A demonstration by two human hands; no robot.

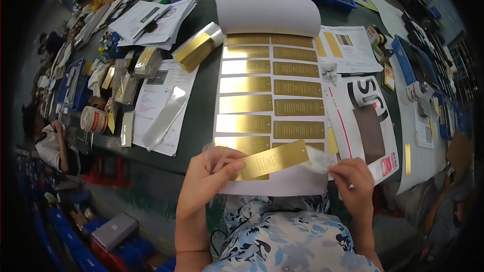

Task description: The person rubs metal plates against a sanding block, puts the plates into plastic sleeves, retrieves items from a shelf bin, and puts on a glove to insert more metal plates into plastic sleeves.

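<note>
Pinched between the thumb and fingers of my left hand (209,173) is a gold label plate (277,160), tilted up to the right, with fine printed text and a small hole near its right end. A bit of clear film sticks up by those fingers. My right hand (355,181) is closed on a crumpled whitish wipe (318,163) at the plate's right end; whether it touches the plate I cannot tell. Below both hands lies a white backing sheet (297,187) with two columns of gold labels (295,105), its far end curled over into a roll (267,12).
Left of the sheet are wrapped gold plates (194,50), clear plastic sleeves (165,118), papers (156,20) and a white tub (94,119). A printed bag (370,126) and blue trays (414,60) stand right. A person (53,141) sits at the left.
</note>
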